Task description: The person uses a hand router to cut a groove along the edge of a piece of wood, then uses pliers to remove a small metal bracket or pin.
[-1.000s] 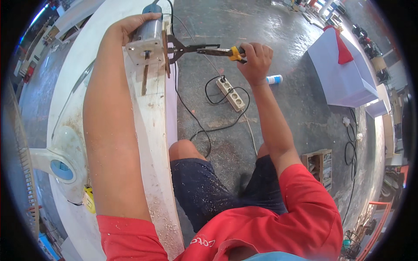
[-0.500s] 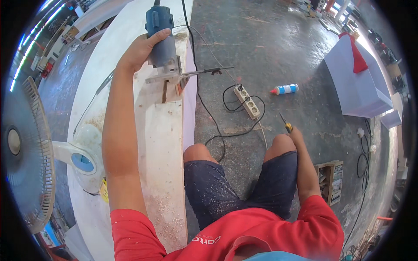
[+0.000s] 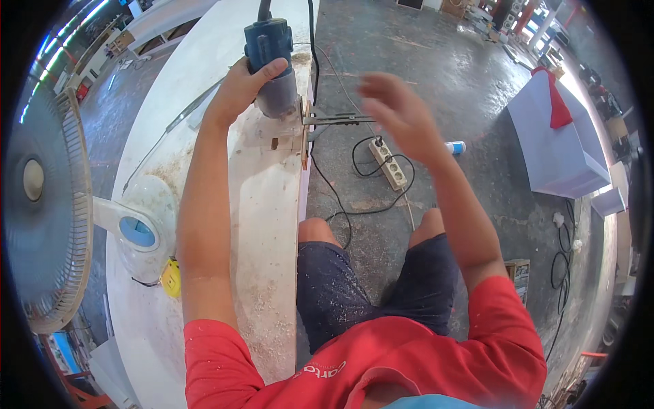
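White bench (image 3: 266, 245): the spot to go by; wood dust (image 3: 262, 334) lay on its near part.
Power tool (image 3: 274, 68): blue & grey, stood on the bench's far part, close to its R edge.
L hand (image 3: 238, 88): wrapped round the tool above the bench, thumb pressed on it, other fingers mostly tucked out of sight.
R hand (image 3: 402, 123): up in the air R of the bench, thumb apart from the rest. Nothing showed in it. Couldn't tell if the other fingers were spread or pressed together, too blurry.
Clamp (image 3: 340, 122): poked out from the bench's R edge, by a thin wood strip (image 3: 304, 153). Prob good to check it sat tight.
Tool base (image 3: 255, 128): see-thru, on the bench top near its R edge. Step in hand was prob holding the tool steady, so a firm grip & a flat base seemed best.
Black cord (image 3: 315, 54): ran by the bench's R edge; best kept out of the way.
Hard to see: the cutting tip under the tool, & if R hand touched the clamp's end. Bottle (image 3: 456, 147) R of bench was part hid by the arm. Fan (image 3: 34, 180) L of bench had blurry blades.
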